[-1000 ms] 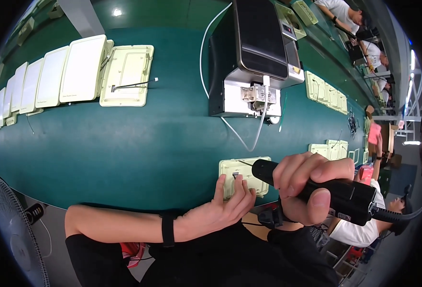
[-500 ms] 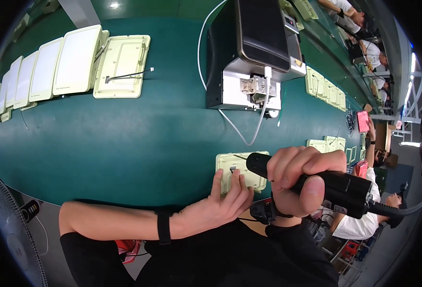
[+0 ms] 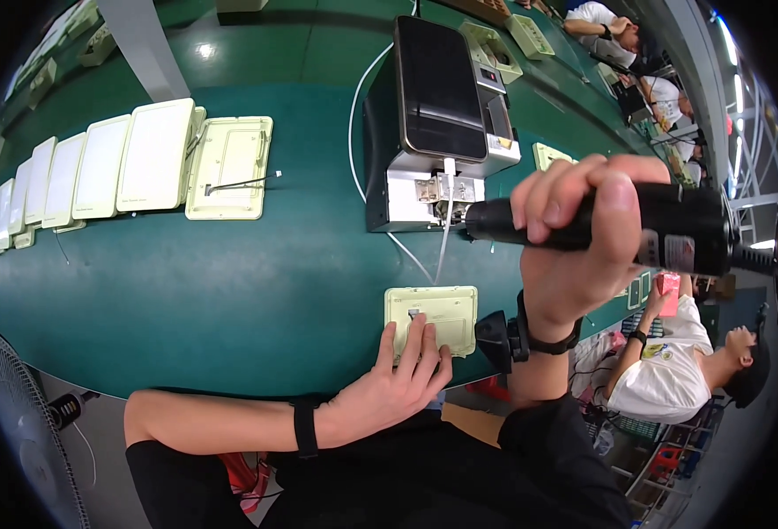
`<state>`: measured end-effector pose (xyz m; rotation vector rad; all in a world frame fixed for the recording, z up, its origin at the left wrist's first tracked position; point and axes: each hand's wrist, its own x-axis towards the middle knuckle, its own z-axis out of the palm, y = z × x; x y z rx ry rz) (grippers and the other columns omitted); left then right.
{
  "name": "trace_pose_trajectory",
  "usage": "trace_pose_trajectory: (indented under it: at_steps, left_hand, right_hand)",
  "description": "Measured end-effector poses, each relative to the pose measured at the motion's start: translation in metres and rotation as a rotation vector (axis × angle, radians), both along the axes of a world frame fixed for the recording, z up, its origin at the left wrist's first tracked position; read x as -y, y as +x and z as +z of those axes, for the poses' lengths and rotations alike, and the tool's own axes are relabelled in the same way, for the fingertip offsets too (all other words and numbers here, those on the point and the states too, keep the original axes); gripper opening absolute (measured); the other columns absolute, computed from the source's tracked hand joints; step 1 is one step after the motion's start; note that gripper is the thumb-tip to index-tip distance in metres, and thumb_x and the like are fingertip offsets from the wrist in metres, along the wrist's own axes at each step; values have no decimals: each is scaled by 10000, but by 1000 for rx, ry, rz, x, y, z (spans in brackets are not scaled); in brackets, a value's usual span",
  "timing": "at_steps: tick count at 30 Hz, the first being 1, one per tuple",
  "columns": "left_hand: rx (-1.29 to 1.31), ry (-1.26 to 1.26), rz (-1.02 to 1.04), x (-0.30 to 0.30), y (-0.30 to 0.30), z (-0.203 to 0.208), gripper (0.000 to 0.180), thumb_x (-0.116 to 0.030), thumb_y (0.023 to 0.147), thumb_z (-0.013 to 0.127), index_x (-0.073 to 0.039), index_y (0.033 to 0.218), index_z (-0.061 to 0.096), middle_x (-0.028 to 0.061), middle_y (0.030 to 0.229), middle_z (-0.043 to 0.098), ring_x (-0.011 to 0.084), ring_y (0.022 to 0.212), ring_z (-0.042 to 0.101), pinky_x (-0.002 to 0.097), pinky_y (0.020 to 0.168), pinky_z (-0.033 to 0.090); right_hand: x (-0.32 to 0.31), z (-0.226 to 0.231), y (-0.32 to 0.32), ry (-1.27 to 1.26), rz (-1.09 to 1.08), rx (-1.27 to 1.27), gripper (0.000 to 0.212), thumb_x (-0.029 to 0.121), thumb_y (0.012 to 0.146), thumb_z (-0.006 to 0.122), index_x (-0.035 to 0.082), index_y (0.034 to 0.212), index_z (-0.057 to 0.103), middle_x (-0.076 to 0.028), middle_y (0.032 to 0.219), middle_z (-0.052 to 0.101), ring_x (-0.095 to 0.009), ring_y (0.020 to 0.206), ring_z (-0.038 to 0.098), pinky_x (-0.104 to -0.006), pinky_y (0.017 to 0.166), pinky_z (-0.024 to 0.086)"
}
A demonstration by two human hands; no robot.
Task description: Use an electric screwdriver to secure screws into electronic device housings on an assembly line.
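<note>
A black electric screwdriver (image 3: 688, 220) lies level in my right hand (image 3: 574, 225), fingers wrapped round its body. Its nose reaches the lower front of the black-and-silver screw feeder (image 3: 442, 88); the bit's tip is hard to make out there. Below, near the table's front edge, sits a pale green plastic cover (image 3: 457, 304) with its ribbed inner side up. My left hand (image 3: 389, 397) rests over its lower edge, fingers stretched out and apart. One fingertip touches a small grey-and-dark connector (image 3: 414, 313) on the cover. The left thumb is hidden.
A row of pale-framed white panels (image 3: 155, 159) leans at the left, beside another cover (image 3: 230, 167) with a loose cable. A white cord (image 3: 353, 132) loops around the feeder. A fan (image 3: 18, 432) stands lower left. A co-worker (image 3: 671, 370) sits at the right.
My right hand has carried the screwdriver up and away from above the cover to the feeder's front. My left hand has stayed on the cover. The whole view has shifted slightly.
</note>
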<state>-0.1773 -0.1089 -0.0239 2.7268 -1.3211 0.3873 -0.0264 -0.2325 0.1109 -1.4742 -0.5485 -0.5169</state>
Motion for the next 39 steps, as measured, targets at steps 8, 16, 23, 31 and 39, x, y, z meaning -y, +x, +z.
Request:
trace_pose_trajectory:
  at_steps: [8, 16, 23, 31, 39]
  left_hand:
    - [5, -3, 8, 1, 3, 4, 407, -282, 979, 557, -66, 1320, 610, 250, 1309, 655, 436, 1337, 599, 542, 989, 571]
    - [13, 9, -9, 2, 8, 3, 409, -277, 973, 556, -66, 1318, 612, 237, 1297, 666, 419, 1326, 612, 526, 977, 577]
    - [-15, -49, 50, 3, -5, 5, 399, -286, 962, 546, -12, 1233, 651, 222, 1251, 668, 443, 1282, 610, 562, 922, 589]
    - [141, -28, 5, 15, -13, -3, 442, -287, 943, 546, 38, 1210, 681, 219, 1241, 655, 399, 1219, 628, 494, 852, 613]
    - [149, -64, 45, 11, -10, -4, 443, -283, 926, 562, -5, 1250, 682, 212, 1260, 682, 373, 1228, 643, 474, 857, 610]
  right_hand:
    - [40, -13, -50, 3, 58, -102, 217, 238, 1020, 596, 61, 1090, 491, -61, 668, 483, -157, 507, 446, -350, 500, 425]
    - [52, -35, -55, -28, -65, -180, 248, 250, 1014, 631, 64, 1085, 483, -53, 650, 473, -156, 496, 443, -346, 487, 429]
    - [63, -72, -55, 197, -72, -171, 187, 240, 1045, 624, 106, 1065, 495, -15, 632, 423, -135, 495, 411, -314, 457, 361]
    - [67, -63, -51, 130, -42, -145, 176, 180, 1046, 602, 62, 1026, 474, -27, 669, 440, -116, 517, 406, -270, 480, 366]
    - [13, -12, 1, 92, 183, 36, 98, 141, 1034, 566, 80, 1064, 495, 8, 716, 394, -87, 585, 372, -252, 505, 331]
